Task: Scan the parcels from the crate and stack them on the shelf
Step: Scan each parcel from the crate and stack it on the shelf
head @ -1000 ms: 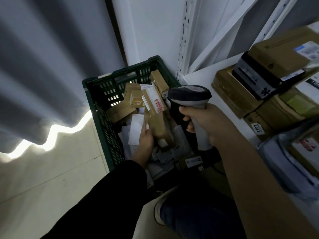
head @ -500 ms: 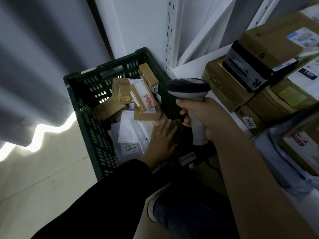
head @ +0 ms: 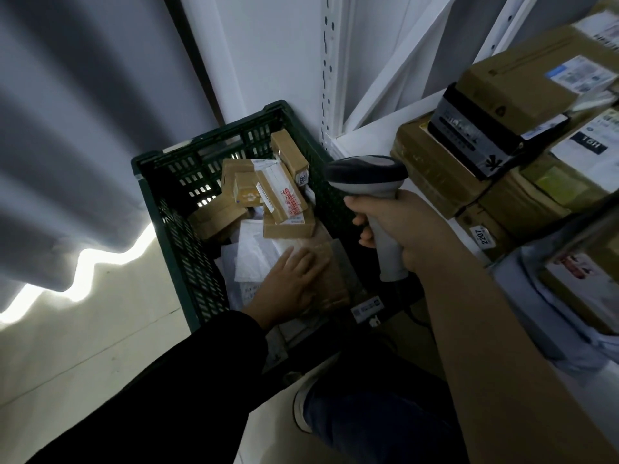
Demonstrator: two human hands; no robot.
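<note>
Crate [head: 157, 209]: dark green, walls a slotted lattice. Inside it, cardboard parcels [head: 288, 226] plain brown; one label [head: 284, 199] white with red print; mailers [head: 251, 256] white, toward the crate's left wall. Scanner [head: 368, 175], over the crate's right rim: black head, light grey handle. Shelf [head: 375, 132], right of the crate: white; cartons [head: 432, 175] brown, one box [head: 469, 135] black with white marks. Curtain [head: 67, 145], left of the crate: grey, banded light and dark by folds. Floor [head: 83, 346]: pale beige.

Near wall of crate [head: 201, 144] hidden behind sleeve [head: 174, 390], shelf parcels [head: 522, 78] cut off at right edge, labels [head: 579, 73] blurred.
</note>
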